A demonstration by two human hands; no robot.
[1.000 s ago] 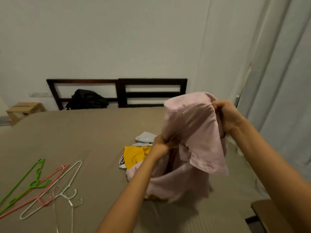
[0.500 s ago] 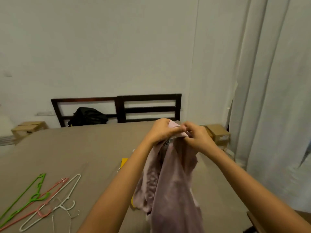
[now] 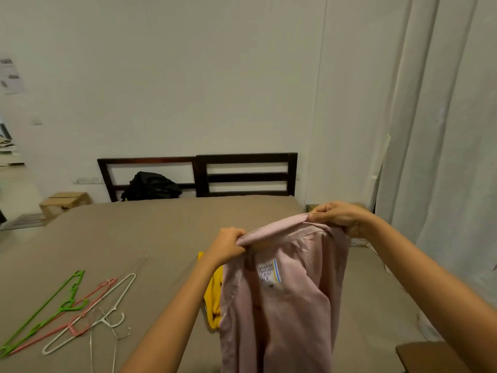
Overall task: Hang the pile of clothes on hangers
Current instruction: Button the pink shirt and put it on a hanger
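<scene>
L hand (image 3: 227,244), R hand (image 3: 340,218): fingers (image 3: 317,214) pinch pink shirt (image 3: 285,313) by collar, mid-frame. Keep collar taut, neck open, then free one hand for white hanger (image 3: 121,295), lower left.

pink shirt (image 3: 282,305) held up by collar, left hand (image 3: 228,244), right hand (image 3: 340,218)

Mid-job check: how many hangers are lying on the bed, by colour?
Green hanger: 1
Pink hanger: 1
White hanger: 1
Wire hanger: 1
Total: 4
</scene>
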